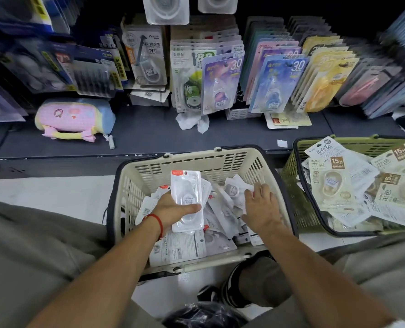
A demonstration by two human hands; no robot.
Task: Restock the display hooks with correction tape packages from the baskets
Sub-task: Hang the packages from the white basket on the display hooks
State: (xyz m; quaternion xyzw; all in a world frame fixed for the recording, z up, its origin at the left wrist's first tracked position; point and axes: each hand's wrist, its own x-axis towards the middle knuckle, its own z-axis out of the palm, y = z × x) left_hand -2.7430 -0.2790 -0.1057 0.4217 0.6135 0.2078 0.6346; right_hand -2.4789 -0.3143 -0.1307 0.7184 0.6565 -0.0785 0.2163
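Observation:
A cream basket (220,159) on the floor in front of me holds several white correction tape packages. My left hand (173,209) grips a small stack of these white packages (187,192) above the basket, thumb across the front. My right hand (262,207) reaches into the basket's right side, fingers spread and touching a loose package (234,188). A green basket (291,185) to the right is full of beige correction tape packages (331,185). Display hooks above the shelf carry rows of hanging packages (218,84).
A pink and blue pencil pouch (76,117) lies on the dark shelf (149,136), with crumpled white wrap (192,121) and a loose card (289,120). A black plastic bag (204,313) and my shoe (232,287) are near the basket's front.

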